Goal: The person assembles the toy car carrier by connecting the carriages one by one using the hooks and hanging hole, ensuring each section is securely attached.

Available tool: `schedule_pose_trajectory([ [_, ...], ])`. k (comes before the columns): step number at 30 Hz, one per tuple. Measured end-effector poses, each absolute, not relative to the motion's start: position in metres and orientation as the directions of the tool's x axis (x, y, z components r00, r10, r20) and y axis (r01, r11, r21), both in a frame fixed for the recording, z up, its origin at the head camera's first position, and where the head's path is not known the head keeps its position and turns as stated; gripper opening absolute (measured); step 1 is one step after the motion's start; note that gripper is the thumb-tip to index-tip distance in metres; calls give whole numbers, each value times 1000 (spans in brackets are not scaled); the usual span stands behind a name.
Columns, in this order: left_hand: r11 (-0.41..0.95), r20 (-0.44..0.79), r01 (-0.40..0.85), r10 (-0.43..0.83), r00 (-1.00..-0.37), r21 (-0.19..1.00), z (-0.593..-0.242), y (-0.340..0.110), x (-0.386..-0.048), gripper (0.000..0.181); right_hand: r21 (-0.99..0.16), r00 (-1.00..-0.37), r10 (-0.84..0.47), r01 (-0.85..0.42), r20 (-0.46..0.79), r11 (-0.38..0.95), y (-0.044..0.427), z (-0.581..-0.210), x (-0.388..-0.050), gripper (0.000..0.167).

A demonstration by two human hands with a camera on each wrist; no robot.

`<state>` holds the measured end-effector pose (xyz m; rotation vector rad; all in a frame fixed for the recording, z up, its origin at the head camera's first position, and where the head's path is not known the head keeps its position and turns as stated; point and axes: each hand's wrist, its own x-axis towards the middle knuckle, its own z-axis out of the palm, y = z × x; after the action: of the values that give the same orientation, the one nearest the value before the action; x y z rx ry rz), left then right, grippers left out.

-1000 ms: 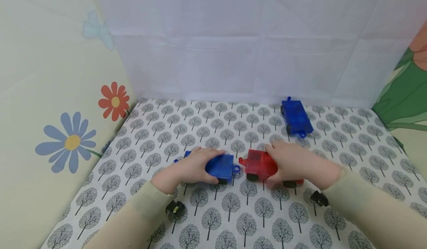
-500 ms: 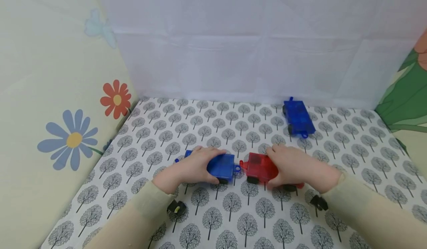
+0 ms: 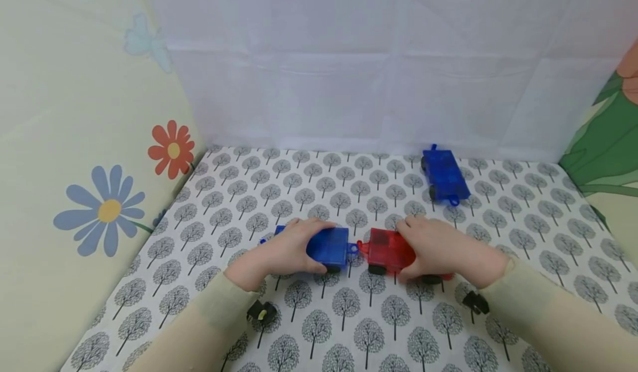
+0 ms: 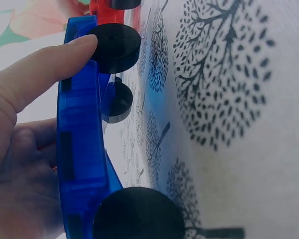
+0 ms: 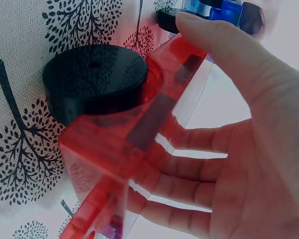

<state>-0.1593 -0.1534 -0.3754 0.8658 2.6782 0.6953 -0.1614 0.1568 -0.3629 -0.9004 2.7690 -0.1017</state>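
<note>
Coupling seems the step in hand: on the tabletop [image 3: 349, 327], the left hand [image 3: 286, 247] has its grip round the nearer blue wagon [image 3: 331, 246], the right hand [image 3: 432, 244] round the red wagon [image 3: 385, 248]. Whether blue ring [image 3: 353, 248] and red hook [image 3: 363, 247] interlock is too small to tell; next calls for fine alignment.

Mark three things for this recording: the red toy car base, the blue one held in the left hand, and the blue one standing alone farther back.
Red toy car base [image 3: 386, 246]: head view, uncovered part of its top.
Held blue toy car base [image 3: 331, 246]: head view, uncovered part of its top.
Farther blue toy car base [image 3: 445, 174]: head view, middle of its top.
</note>
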Motion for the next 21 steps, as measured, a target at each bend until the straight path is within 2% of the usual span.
schedule_pose_trajectory([
  [21, 702, -57, 488, 597, -800, 519, -379, -154, -159, 88, -120, -773, -611, -599, -172, 792, 152, -364, -160, 92],
])
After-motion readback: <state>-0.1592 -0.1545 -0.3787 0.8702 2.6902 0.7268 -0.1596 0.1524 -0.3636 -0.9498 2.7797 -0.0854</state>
